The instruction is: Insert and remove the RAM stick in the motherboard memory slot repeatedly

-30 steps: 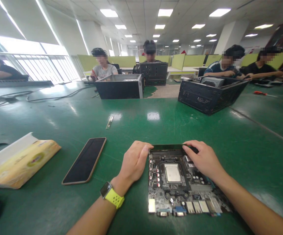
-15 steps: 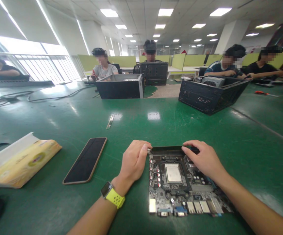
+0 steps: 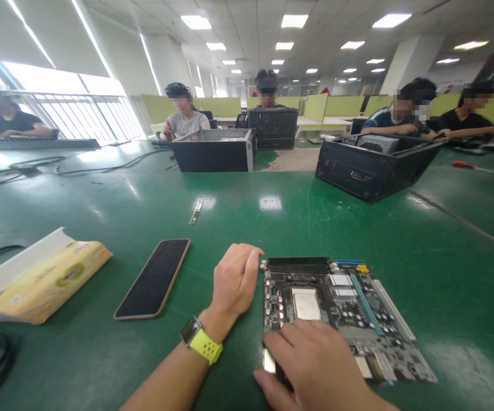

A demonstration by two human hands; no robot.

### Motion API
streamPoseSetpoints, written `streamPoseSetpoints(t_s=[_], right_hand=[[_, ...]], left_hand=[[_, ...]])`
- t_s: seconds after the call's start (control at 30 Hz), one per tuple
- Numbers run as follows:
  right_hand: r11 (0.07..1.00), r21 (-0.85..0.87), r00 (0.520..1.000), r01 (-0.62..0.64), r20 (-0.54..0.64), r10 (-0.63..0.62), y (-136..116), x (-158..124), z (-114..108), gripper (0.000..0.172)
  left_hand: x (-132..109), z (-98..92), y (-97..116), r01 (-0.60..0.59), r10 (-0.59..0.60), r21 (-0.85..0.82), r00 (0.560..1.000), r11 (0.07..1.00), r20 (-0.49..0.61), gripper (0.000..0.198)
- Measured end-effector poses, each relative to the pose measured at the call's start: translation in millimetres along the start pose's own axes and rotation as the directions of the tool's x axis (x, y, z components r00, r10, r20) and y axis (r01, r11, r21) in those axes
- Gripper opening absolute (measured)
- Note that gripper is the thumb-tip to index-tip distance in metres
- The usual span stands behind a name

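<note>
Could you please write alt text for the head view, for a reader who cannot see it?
A person's hands are on a motherboard on a green table: the left hand touches its far left corner, the right hand covers its near edge. A phone and a yellow packet lie to the left; open computer cases and seated people are beyond.
</note>
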State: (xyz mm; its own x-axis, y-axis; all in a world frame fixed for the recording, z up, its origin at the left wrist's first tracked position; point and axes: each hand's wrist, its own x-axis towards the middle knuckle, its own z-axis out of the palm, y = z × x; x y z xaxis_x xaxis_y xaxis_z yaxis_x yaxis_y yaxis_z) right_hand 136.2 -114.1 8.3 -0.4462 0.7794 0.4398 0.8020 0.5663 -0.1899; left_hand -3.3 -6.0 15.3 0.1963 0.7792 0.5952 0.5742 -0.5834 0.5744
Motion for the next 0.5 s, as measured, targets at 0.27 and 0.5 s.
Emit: streamPoseSetpoints(t_s=[0.27,0.5], right_hand=[[0.93,-0.158,0.919,-0.332,0.168,0.357,53.4,12.1,-30.9,0.016],[0.672,-0.414,0.725,-0.614,0.041,0.688,149.2,19.3,-55.8,0.025]], left_hand=[[-0.7,-1.9,1.0,0.002,-0.002,0.012,1.0,1.0,0.01,0.032],[0.5,0.4,0.3,-0.004,0.004,0.0,1.0,1.0,0.022,0.03]])
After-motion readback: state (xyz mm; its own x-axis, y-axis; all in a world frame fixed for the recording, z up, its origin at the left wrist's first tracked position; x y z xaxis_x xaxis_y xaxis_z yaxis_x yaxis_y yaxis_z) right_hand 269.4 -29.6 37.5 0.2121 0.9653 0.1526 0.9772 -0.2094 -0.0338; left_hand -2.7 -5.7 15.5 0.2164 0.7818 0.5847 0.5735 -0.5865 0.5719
